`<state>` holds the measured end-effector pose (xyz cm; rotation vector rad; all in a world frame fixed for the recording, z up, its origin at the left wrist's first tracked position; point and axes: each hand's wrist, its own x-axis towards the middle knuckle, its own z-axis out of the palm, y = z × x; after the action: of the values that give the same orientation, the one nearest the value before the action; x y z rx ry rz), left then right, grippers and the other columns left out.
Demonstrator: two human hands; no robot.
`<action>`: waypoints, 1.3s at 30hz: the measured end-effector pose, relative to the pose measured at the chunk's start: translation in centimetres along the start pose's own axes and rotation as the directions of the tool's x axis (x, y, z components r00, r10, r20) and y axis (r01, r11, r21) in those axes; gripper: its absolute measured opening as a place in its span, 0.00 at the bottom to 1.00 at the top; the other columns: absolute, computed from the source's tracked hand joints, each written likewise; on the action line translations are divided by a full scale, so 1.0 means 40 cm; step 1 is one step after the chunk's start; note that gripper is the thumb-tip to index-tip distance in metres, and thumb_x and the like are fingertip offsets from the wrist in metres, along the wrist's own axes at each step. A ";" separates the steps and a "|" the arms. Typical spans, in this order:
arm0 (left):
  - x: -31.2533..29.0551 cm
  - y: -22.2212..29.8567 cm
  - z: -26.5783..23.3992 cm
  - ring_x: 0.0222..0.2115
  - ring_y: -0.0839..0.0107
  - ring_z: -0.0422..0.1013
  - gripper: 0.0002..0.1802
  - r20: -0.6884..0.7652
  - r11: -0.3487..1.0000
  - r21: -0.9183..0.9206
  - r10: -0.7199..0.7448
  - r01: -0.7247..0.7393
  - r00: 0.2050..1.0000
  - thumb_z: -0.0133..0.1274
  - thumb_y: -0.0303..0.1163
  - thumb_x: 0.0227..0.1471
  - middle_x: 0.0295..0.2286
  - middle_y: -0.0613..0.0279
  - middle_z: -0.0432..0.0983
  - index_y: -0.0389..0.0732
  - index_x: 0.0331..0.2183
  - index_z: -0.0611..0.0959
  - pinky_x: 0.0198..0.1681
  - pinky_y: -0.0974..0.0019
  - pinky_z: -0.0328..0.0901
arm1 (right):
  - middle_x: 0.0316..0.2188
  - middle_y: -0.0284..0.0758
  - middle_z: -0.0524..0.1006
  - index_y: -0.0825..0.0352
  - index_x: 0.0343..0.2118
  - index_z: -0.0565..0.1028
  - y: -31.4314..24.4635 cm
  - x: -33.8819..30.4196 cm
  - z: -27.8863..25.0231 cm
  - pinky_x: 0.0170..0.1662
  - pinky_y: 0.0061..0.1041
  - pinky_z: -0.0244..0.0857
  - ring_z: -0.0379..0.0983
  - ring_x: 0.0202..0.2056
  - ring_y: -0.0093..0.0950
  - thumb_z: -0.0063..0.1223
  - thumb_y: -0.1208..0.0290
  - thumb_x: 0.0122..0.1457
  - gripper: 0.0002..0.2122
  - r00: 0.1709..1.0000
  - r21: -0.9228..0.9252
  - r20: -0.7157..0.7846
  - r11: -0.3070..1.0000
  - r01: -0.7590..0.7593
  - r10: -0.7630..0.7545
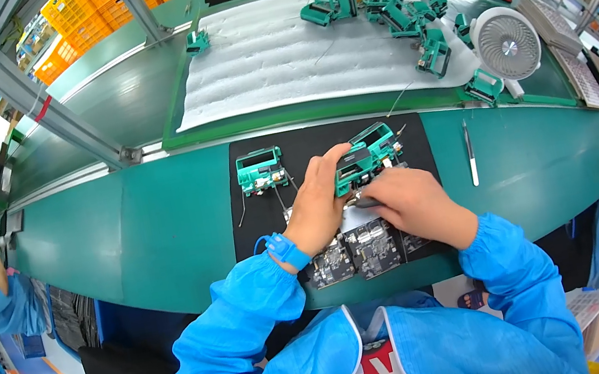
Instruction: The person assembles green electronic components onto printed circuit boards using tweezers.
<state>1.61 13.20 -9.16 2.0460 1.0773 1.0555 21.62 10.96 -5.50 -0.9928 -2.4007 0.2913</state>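
My left hand [316,202] grips the green housing [363,159] on the black mat [261,218]. My right hand [408,200] pinches its underside. Second green housing [260,170] at 9 o'clock.

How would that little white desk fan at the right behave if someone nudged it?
The white desk fan looks light, being plastic and mostly open grille. Standing upright on a small base, it would probably tip rather than slide. Its round head might then roll slightly.

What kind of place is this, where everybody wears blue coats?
It looks like a factory assembly line for small electronic parts. The left hand holds a green plastic assembly over a black mat, more green assemblies lie on a white foam sheet, and orange crates are stacked behind.
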 end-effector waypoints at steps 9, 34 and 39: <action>-0.009 0.006 -0.012 0.43 0.42 0.67 0.41 0.013 0.999 -0.009 -0.036 0.036 0.999 0.54 0.10 0.42 0.41 0.48 0.66 0.47 0.58 0.66 0.45 0.51 0.66 | 0.27 0.31 0.74 0.63 0.31 0.72 0.006 0.023 0.042 0.30 0.33 0.68 0.74 0.33 0.32 0.55 0.75 0.47 0.07 0.992 -0.237 0.057 0.964 0.121 -0.110; -0.062 -0.183 -0.263 0.44 0.57 0.69 0.41 -0.150 0.959 0.231 -0.134 0.166 0.980 0.66 0.34 0.43 0.43 0.52 0.71 0.38 0.58 0.71 0.49 0.60 0.66 | 0.49 0.40 0.77 0.67 0.36 0.74 -0.137 0.004 0.115 0.56 0.38 0.68 0.71 0.55 0.39 0.64 0.71 0.48 0.13 0.928 0.226 0.164 0.929 0.294 -0.334; -0.064 -0.088 -0.231 0.35 0.69 0.73 0.30 -0.146 0.947 -0.196 -0.285 0.255 0.947 0.63 0.25 0.46 0.39 0.59 0.69 0.42 0.51 0.70 0.37 0.65 0.71 | 0.50 0.41 0.76 0.67 0.37 0.74 -0.136 -0.004 0.119 0.56 0.40 0.67 0.71 0.56 0.41 0.64 0.72 0.48 0.14 0.904 0.364 0.238 0.896 0.255 -0.354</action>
<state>-8.52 13.97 -8.12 1.6362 1.2642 1.1543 15.92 7.00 -7.50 -0.4296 -2.6144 0.7389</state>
